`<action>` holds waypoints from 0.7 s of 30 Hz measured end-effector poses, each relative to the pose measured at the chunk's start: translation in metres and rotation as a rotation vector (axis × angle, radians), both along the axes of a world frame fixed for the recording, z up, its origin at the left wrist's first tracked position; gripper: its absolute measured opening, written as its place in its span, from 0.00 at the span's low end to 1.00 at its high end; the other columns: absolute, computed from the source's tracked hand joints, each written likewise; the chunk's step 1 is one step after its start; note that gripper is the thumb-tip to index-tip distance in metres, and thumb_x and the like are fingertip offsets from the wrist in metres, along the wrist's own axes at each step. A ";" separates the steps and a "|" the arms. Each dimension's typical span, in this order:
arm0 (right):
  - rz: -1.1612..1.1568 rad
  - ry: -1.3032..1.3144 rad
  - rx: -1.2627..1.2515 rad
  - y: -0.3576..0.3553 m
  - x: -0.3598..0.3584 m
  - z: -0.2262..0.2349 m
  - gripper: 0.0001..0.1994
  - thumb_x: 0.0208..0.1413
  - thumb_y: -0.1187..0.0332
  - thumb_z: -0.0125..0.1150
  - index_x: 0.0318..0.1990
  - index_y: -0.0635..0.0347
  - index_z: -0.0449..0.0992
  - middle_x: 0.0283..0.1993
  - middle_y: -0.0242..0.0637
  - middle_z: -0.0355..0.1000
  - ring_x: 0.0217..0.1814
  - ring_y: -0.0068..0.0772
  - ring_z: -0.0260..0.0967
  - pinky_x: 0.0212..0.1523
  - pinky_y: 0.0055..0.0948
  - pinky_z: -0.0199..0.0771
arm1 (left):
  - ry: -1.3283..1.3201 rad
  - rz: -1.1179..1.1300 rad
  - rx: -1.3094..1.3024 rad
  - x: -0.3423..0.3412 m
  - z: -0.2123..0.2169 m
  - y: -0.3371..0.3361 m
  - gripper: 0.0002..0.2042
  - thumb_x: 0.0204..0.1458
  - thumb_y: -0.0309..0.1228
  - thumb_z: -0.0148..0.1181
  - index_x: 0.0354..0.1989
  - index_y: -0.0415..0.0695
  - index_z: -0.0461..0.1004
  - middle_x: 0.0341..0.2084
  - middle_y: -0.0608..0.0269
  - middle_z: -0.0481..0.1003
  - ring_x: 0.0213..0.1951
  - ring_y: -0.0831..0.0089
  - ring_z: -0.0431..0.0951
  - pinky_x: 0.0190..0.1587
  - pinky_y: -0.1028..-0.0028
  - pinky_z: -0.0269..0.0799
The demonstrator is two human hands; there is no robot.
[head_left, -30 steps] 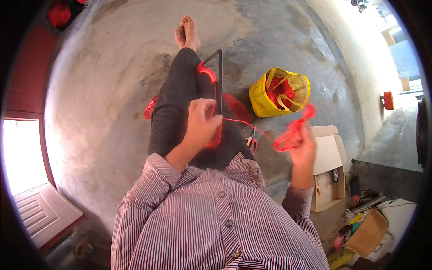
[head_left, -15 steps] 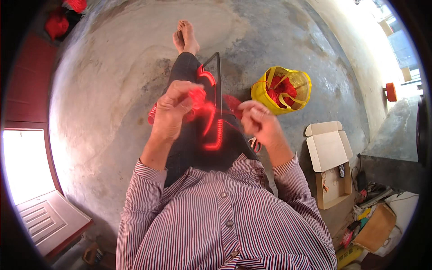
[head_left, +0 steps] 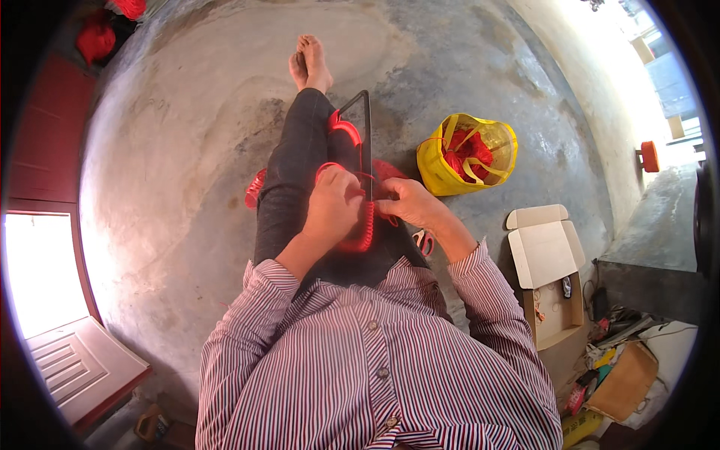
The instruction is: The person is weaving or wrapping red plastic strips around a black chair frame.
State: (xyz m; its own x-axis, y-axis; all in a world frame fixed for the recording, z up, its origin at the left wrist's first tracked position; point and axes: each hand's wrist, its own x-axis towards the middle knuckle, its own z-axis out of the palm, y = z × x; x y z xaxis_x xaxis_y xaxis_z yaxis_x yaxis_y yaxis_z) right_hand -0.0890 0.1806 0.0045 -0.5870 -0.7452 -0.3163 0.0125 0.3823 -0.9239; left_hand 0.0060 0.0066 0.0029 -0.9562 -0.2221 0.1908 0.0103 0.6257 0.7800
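1. Holding a bunch of red cord in its curled fingers, the left hand is resting just left of the dark frame; a strand is running from the bunch toward the frame's straight side.
2. Thumb and fingers of the right hand are nearly meeting at the frame's right side; whether they are gripping cord or rod, I cannot tell.
3. The frame is lying over the person's legs, with a red coil wrapping the lower part of that side. It is looking light and stiff, best held by the bare rod; the cord is seeming soft, smooth and perhaps slippery, best pinched close to the coil.
4. Scissors are lying just beyond the right forearm; farther out, a yellow bag holding red material and an open cardboard box are sitting on the floor.
5. No label is showing on frame or cord; dark marks are showing on a yellow object at lower right, too small for sure reading.
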 end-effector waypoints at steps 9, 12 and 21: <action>-0.412 0.244 -0.413 0.010 -0.003 0.019 0.08 0.53 0.70 0.58 0.28 0.68 0.73 0.56 0.39 0.66 0.29 0.24 0.67 0.32 0.23 0.68 | 0.019 0.190 0.147 -0.004 -0.015 0.004 0.21 0.39 0.18 0.58 0.46 0.38 0.67 0.39 0.57 0.68 0.43 0.63 0.71 0.48 0.70 0.68; -0.253 0.206 -0.431 0.014 -0.001 0.068 0.08 0.53 0.70 0.57 0.26 0.67 0.71 0.57 0.39 0.66 0.38 0.22 0.67 0.39 0.22 0.67 | -0.340 0.180 1.135 -0.011 -0.015 0.004 0.25 0.40 0.18 0.52 0.52 0.34 0.63 0.43 0.59 0.68 0.46 0.67 0.71 0.52 0.72 0.66; -0.160 -0.467 -1.231 0.021 0.023 0.139 0.06 0.54 0.69 0.54 0.28 0.57 0.66 0.37 0.44 0.72 0.41 0.34 0.69 0.43 0.33 0.66 | -0.357 0.127 1.276 -0.007 -0.030 0.019 0.27 0.41 0.23 0.47 0.56 0.35 0.60 0.36 0.64 0.64 0.40 0.76 0.65 0.48 0.78 0.62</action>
